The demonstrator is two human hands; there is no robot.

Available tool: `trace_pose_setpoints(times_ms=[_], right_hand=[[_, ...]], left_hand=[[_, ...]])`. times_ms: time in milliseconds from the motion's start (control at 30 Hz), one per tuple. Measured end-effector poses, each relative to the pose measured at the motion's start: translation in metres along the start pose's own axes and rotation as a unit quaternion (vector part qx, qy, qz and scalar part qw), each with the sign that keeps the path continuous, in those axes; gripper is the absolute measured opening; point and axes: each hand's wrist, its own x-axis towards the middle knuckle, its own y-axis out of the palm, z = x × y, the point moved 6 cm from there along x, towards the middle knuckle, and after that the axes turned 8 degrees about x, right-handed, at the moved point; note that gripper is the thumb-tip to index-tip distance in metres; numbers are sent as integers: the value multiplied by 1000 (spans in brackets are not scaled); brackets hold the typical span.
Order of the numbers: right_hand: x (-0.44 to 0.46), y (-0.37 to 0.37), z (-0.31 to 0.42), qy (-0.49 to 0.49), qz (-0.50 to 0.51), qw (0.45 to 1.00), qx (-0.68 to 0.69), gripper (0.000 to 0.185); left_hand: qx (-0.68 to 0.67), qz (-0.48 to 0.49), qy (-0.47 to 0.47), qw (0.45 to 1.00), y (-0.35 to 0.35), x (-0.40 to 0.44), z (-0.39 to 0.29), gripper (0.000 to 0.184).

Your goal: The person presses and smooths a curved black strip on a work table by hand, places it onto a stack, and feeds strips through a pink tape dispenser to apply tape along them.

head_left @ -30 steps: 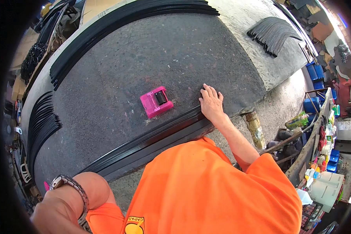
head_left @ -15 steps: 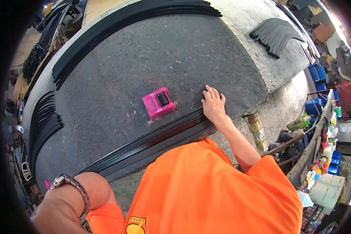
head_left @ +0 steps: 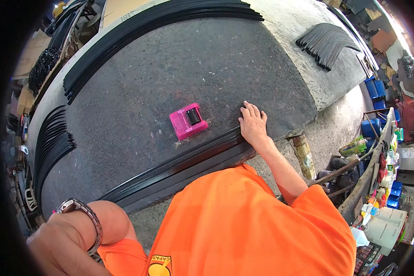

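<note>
A bundle of long thin black strips [head_left: 179,164] runs along the near edge of the dark work surface. My right hand [head_left: 253,123] rests over the strips' right end, fingers stretched forward and slightly apart, palm down. Beyond the strips and left of that hand sits a pink plastic box-like device [head_left: 188,121] with a black part in its top. At the lower left is my left hand [head_left: 55,241], bent at the wrist below a metal-band watch [head_left: 94,223]; its fingers are hidden. A tiny pink bit shows beside the watch.
A curved stack of black strips [head_left: 138,30] lines the far edge. More strips [head_left: 50,149] fan out at the left, and a shorter grey-black bundle [head_left: 327,43] lies at the far right. A wooden post [head_left: 303,156] stands below the table's right edge, near a cluttered shelf [head_left: 370,179].
My left hand and watch have shifted slightly left and upward, covering more of the pink bit beside the watch. My right hand stays put on the strips.
</note>
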Motion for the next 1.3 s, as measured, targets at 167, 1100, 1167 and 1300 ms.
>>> trace_pose_setpoints(times_ms=[167, 1100, 1167, 1300], right_hand=[[-1, -1, 0, 1, -3, 1000, -2, 41], [0, 2, -1, 5, 0, 1000, -7, 42], [0, 2, -2, 4, -3, 1000, -7, 43], [-1, 1, -3, 0, -6, 1000, -3, 43]], left_hand=[[-5, -2, 7, 1000, -1, -3, 1, 33], [-54, -33, 29, 998, -23, -8, 2, 47], [-77, -63, 39, 994, -34, -15, 1, 48], [-132, -308, 72, 940, -72, -94, 8, 39]])
